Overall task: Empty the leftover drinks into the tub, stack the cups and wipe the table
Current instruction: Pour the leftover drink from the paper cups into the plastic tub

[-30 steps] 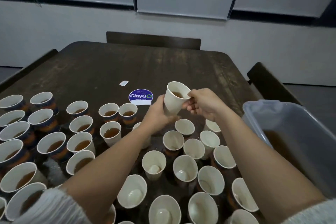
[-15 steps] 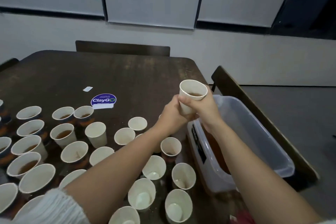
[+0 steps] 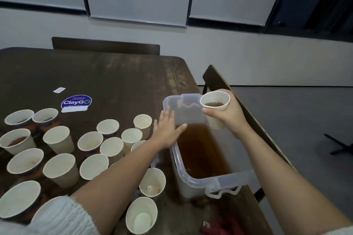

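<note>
Now, from my head camera: my right hand (image 3: pixel 227 118) grips the cup (image 3: pixel 215 108) upright over the tub's (image 3: pixel 178 166) far end, drink inside. My left hand (image 3: pixel 168 129), fingers spread, rests flat on the tub's near-left rim, steadying it for the pour.

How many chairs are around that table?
2: one chair back behind the table's far edge, a second chair back along its right side beside the tub. Others may sit out of view.

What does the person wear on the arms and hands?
Both hands, left hand and right hand, are bare: no gloves, rings or watch show. A white fuzzy knit sleeve is pushed up the left arm; a similar pale cuff edges the right.
</note>
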`<action>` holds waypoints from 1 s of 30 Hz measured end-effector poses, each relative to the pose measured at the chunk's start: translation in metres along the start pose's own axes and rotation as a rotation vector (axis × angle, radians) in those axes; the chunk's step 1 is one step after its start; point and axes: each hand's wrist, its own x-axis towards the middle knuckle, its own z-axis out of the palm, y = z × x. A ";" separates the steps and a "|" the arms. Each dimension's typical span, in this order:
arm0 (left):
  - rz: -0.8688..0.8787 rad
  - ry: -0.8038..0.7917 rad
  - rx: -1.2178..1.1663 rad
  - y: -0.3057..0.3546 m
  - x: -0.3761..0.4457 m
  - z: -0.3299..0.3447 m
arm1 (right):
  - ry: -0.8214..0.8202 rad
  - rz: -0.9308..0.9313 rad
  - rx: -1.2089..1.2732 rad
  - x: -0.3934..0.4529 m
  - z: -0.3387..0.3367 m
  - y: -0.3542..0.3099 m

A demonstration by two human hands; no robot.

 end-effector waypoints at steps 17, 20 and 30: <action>0.049 0.043 -0.036 -0.016 0.001 0.010 | -0.333 0.059 -0.419 0.014 -0.026 0.017; 0.052 0.042 -0.037 -0.016 0.001 0.010 | -0.368 0.073 -0.458 0.014 -0.028 0.016; 0.055 0.047 -0.033 -0.016 0.002 0.011 | -0.407 0.061 -0.529 0.014 -0.032 0.013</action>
